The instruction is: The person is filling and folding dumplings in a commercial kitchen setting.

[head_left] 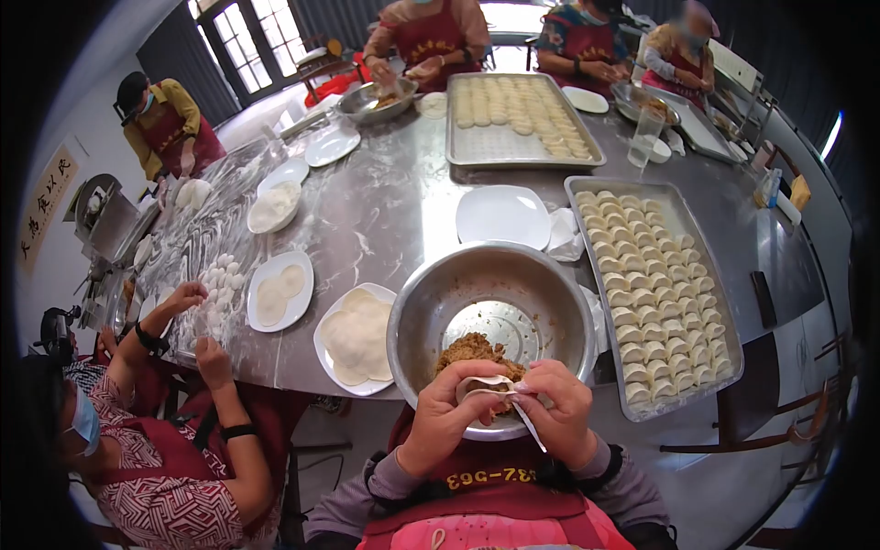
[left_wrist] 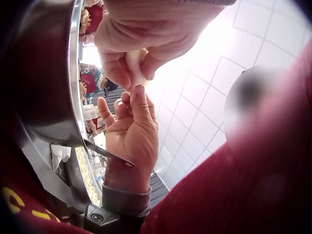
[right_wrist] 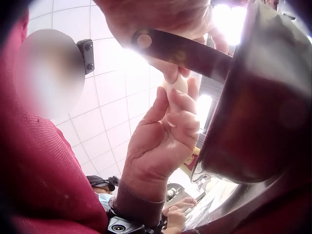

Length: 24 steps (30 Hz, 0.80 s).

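Over the near rim of a steel mixing bowl [head_left: 550,293], both hands pinch a partly folded dumpling [head_left: 486,385]. My left hand [head_left: 446,417] holds its left side between thumb and fingers. At the other end, my right hand [head_left: 561,412] pinches the edge of the dough. A flat metal strip [head_left: 532,426] with a hole in its end juts from the right hand; the strip [right_wrist: 190,54] also crosses that hand in the right wrist view. Brown filling [head_left: 472,350] lies in the bowl. The left wrist view shows the dough [left_wrist: 135,68] between the fingertips.
Dough wrappers [head_left: 357,335] lie on a plate left of the bowl. A tray [head_left: 632,403] of folded dumplings stands right, another tray [head_left: 477,151] farther back. An empty white plate [head_left: 502,216] sits behind the bowl. A person [head_left: 174,440] works at left; others stand across the table.
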{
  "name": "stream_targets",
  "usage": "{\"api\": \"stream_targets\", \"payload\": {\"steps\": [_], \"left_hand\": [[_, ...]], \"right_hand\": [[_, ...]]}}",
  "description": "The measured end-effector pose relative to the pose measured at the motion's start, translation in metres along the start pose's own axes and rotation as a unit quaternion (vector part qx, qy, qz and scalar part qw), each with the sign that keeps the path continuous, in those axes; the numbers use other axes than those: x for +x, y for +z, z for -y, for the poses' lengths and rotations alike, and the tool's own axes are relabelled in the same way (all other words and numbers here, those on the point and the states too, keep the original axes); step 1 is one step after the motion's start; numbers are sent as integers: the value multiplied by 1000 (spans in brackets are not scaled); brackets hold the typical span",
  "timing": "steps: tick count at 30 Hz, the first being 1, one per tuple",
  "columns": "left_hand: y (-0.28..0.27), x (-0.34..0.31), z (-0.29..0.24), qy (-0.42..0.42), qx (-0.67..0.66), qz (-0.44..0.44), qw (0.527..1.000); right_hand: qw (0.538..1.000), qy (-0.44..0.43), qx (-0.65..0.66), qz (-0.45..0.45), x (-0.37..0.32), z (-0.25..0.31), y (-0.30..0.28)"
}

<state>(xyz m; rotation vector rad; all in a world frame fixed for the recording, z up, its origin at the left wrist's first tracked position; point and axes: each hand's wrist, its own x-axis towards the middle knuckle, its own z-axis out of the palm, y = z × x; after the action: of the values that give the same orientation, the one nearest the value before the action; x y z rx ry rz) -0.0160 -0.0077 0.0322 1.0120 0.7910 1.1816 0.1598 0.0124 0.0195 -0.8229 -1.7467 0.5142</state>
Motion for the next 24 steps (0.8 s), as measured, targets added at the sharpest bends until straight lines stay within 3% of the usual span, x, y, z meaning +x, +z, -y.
{"api": "stream_targets", "payload": {"steps": [3, 6, 9, 12, 20, 24], "left_hand": [[0, -1, 2, -2, -1, 7, 1000], [1, -2, 0, -6, -28, 8, 1000], [4, 0, -1, -6, -64, -4, 998], [3, 1, 1, -15, -60, -12, 998], [-4, -2, -2, -55, 30, 35, 997], [-6, -1, 0, -13, 25, 60, 998]], "right_hand": [[988, 130, 85, -20, 6, 12, 2], [976, 168, 136, 4, 3, 6, 2], [993, 80, 84, 16, 0, 3, -1], [996, 66, 64, 7, -1, 6, 0], [993, 86, 76, 22, 0, 5, 0], [988, 104, 115, 10, 2, 3, 3]]}}
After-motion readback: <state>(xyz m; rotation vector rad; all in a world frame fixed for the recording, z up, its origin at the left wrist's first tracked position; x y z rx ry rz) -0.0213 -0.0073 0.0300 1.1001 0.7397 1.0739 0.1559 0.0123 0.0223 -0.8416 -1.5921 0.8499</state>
